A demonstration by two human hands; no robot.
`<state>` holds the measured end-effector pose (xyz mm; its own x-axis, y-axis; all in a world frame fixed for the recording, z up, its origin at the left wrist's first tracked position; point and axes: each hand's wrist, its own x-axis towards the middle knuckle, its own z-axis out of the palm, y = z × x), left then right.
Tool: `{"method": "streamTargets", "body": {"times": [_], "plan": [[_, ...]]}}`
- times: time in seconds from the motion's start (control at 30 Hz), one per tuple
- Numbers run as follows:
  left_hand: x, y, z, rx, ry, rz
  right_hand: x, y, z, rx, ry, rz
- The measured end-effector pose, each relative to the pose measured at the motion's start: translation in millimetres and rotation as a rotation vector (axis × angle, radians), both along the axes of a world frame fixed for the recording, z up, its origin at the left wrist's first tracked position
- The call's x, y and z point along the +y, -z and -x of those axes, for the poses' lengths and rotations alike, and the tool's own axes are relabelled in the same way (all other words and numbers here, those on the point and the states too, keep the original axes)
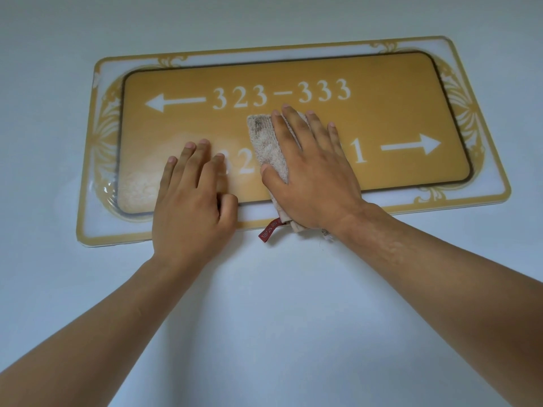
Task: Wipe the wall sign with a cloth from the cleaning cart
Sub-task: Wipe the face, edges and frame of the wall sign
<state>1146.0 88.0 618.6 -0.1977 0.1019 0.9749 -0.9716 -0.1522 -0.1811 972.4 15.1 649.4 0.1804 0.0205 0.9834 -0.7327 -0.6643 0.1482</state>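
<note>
Wall sign (293, 77) fills the upper half of the frame, mounted on a pale wall (279, 304), tilted slightly with the right end higher. Gold panel with dark outline, clear border with gold scrollwork.

Top line reads "323–333" with a white arrow (173, 102) pointing left. Bottom line is mostly covered by the hands; a "2", a "1" and a right-pointing arrow (411, 146) are readable, the rest I can't tell.

Right hand (314, 177): flat, fingers spread, pressing the cloth (264, 142) against the panel at centre frame, just under the top line. Thumb lies along the cloth's left edge.

Cloth: beige terry, folded, with a grey smudge near its upper left corner. It runs from mid-panel down under the palm and out past the sign's bottom edge. Red tag (269, 232) hangs off its lower end, over the wall just below the sign.

Left hand (191, 201): holding nothing, flat on the sign at lower centre-left, fingers together on the panel, heel of the palm over the bottom border. Thumb just beside the right thumb and cloth; contact unclear.

Both forearms enter from the bottom corners. Lower left of the panel shows a lighter, mottled patch (141, 186).
</note>
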Motion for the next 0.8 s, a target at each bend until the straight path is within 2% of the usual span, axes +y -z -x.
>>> {"method": "streamTargets", "body": {"times": [0.8], "plan": [[-2, 2, 3, 0.017, 0.01, 0.017, -16, 1, 26, -0.007, -0.012, 0.012]]}}
